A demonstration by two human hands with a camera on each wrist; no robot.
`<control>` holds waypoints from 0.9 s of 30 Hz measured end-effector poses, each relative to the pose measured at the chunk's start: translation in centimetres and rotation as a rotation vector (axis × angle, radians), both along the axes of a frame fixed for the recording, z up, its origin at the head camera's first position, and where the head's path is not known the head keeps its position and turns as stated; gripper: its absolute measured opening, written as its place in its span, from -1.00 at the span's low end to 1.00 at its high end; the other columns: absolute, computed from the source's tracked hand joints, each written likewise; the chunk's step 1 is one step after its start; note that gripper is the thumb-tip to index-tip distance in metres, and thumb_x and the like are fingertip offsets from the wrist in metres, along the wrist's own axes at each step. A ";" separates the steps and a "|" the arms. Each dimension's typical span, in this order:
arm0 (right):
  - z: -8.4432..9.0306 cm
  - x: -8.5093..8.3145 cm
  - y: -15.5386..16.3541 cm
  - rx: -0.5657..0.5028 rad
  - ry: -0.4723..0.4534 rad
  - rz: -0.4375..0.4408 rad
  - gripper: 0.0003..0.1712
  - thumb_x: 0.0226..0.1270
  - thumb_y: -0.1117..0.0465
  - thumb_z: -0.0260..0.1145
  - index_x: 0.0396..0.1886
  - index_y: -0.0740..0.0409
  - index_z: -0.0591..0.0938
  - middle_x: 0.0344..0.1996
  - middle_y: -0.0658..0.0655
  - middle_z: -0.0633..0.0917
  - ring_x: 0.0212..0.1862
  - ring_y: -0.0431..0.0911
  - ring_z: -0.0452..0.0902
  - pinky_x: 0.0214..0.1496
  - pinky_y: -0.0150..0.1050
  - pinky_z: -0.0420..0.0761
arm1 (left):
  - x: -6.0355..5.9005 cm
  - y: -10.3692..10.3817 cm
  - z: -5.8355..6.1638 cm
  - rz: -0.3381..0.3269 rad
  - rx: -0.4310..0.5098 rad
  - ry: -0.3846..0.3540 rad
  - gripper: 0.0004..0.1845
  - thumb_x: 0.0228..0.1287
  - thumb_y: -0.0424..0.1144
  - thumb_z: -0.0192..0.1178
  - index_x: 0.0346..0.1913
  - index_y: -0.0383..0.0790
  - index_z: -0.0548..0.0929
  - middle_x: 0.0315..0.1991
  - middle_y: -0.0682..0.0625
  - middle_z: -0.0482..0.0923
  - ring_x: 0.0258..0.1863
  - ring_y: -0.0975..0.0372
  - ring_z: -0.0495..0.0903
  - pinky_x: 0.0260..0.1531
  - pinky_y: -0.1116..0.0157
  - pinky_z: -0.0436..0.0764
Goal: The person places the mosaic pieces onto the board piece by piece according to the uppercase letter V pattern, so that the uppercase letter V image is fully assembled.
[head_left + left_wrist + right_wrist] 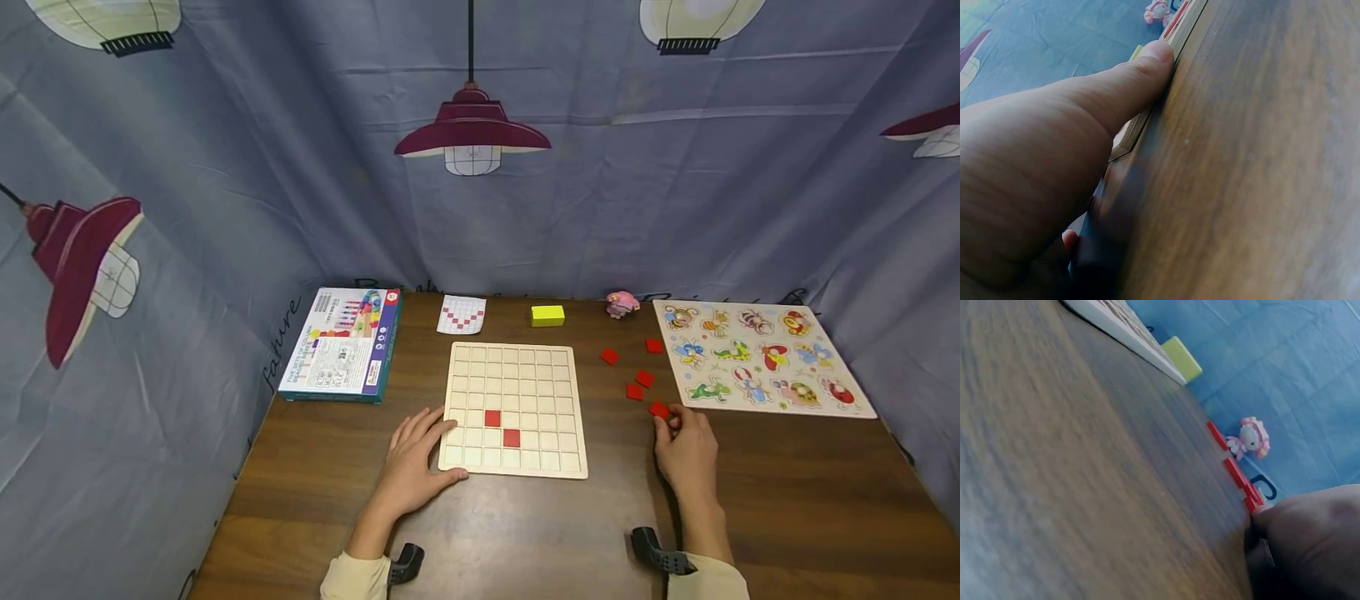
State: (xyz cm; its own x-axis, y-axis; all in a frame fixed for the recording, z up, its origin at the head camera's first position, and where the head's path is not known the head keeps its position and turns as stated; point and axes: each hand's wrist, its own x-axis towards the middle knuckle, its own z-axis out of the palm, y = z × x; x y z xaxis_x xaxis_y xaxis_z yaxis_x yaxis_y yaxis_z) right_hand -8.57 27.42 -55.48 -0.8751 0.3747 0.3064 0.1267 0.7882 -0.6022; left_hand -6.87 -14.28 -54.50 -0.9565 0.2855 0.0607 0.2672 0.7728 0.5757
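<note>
Right now the right hand is pinching the nearest red tile with curled fingertips, at about four o'clock from the grid board. The left hand is lying flat and relaxed, its thumb pressing the board's near-left edge at eight o'clock. Three more loose tiles are sitting toward twelve o'clock. Lifting cleanly probably means gripping the tile's edges while steadying the board.

Left hand resting on grid board edge, right hand pinching red tile, 2 tiles placed
</note>
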 end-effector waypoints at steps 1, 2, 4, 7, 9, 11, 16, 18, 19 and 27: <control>0.1 0.0 0.0 -0.001 -0.001 0.002 -0.66 0.35 0.37 0.33 0.02 0.54 0.58 -0.30 0.41 0.54 -0.17 0.30 0.49 -0.08 0.22 0.44 | 0.0 0.0 0.0 0.000 0.000 0.004 -0.15 0.04 0.25 0.49 0.40 0.02 0.51 0.53 -0.07 0.32 0.58 -0.05 0.17 0.59 -0.14 0.00; 0.1 0.0 0.0 0.001 -0.005 0.005 -0.67 0.37 0.36 0.33 0.02 0.54 0.58 -0.30 0.41 0.54 -0.17 0.31 0.48 -0.09 0.22 0.44 | -0.1 0.1 -0.1 0.000 0.001 0.008 -0.15 0.04 0.25 0.49 0.39 0.03 0.51 0.53 -0.07 0.32 0.58 -0.05 0.17 0.59 -0.13 0.00; 0.0 0.0 0.0 0.006 -0.011 0.009 -0.68 0.40 0.35 0.31 0.02 0.53 0.56 -0.28 0.41 0.52 -0.17 0.31 0.47 -0.12 0.22 0.43 | -0.1 0.1 -0.2 -0.001 0.003 0.017 -0.16 0.04 0.25 0.48 0.39 0.03 0.51 0.53 -0.07 0.32 0.58 -0.05 0.17 0.59 -0.13 0.00; -0.2 0.2 0.0 0.016 0.001 0.013 -0.68 0.43 0.35 0.28 0.03 0.54 0.54 -0.27 0.41 0.49 -0.17 0.32 0.45 -0.16 0.22 0.42 | -0.1 0.2 -0.2 -0.010 0.006 0.019 -0.15 0.05 0.26 0.48 0.39 0.01 0.51 0.53 -0.08 0.32 0.58 -0.06 0.17 0.59 -0.14 0.00; -0.4 0.4 -0.1 0.028 0.027 0.025 -0.69 0.43 0.36 0.28 0.03 0.54 0.52 -0.28 0.40 0.49 -0.19 0.31 0.45 -0.18 0.20 0.42 | -0.1 0.2 -0.3 -0.015 0.003 0.022 -0.15 0.05 0.26 0.48 0.39 0.00 0.51 0.53 -0.09 0.32 0.57 -0.07 0.18 0.58 -0.15 0.01; -0.7 0.5 -0.3 0.034 0.063 0.045 -0.69 0.42 0.37 0.30 0.03 0.53 0.53 -0.29 0.38 0.49 -0.22 0.28 0.44 -0.21 0.16 0.43 | 0.0 0.2 -0.3 -0.018 -0.003 0.020 -0.15 0.05 0.26 0.48 0.39 0.01 0.51 0.53 -0.08 0.32 0.58 -0.07 0.17 0.58 -0.15 0.01; -1.0 0.3 -1.2 0.049 0.125 0.121 -0.68 0.38 0.36 0.36 0.04 0.45 0.56 -0.32 0.28 0.49 -0.28 0.14 0.45 -0.25 -0.09 0.40 | 0.0 0.1 -0.3 -0.006 0.001 0.020 -0.15 0.04 0.24 0.50 0.40 0.03 0.51 0.53 -0.07 0.32 0.58 -0.06 0.17 0.59 -0.13 0.00; -1.1 0.2 -1.6 0.049 0.139 0.146 -0.68 0.35 0.36 0.39 0.03 0.43 0.58 -0.33 0.24 0.49 -0.29 0.09 0.44 -0.25 -0.24 0.35 | 0.0 0.1 -0.2 0.000 0.008 0.019 -0.15 0.03 0.23 0.51 0.39 0.02 0.51 0.53 -0.08 0.33 0.58 -0.07 0.17 0.59 -0.13 0.00; -1.0 0.1 -1.7 0.047 0.149 0.156 -0.68 0.34 0.36 0.40 0.02 0.42 0.59 -0.34 0.23 0.49 -0.30 0.07 0.44 -0.26 -0.29 0.32 | 0.0 0.1 -0.2 0.001 0.009 0.015 -0.14 0.02 0.23 0.51 0.39 0.02 0.51 0.53 -0.08 0.32 0.58 -0.07 0.17 0.59 -0.13 0.00; -0.2 -0.3 -3.1 0.035 0.212 0.223 -0.67 0.26 0.40 0.46 -0.02 0.44 0.62 -0.37 0.24 0.52 -0.33 -0.01 0.45 -0.25 -0.46 0.31 | 0.1 0.1 0.1 0.006 0.017 0.006 -0.14 0.03 0.21 0.52 0.39 -0.01 0.51 0.53 -0.10 0.32 0.58 -0.08 0.17 0.58 -0.15 0.00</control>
State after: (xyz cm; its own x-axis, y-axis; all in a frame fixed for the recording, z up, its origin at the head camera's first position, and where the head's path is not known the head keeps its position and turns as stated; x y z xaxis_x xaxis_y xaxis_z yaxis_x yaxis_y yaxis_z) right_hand -8.88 24.30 -55.69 -0.8500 0.1663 0.4999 -0.1773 0.8032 -0.5687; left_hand -6.73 -14.21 -54.40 -0.9578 0.2782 0.0717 0.2660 0.7644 0.5873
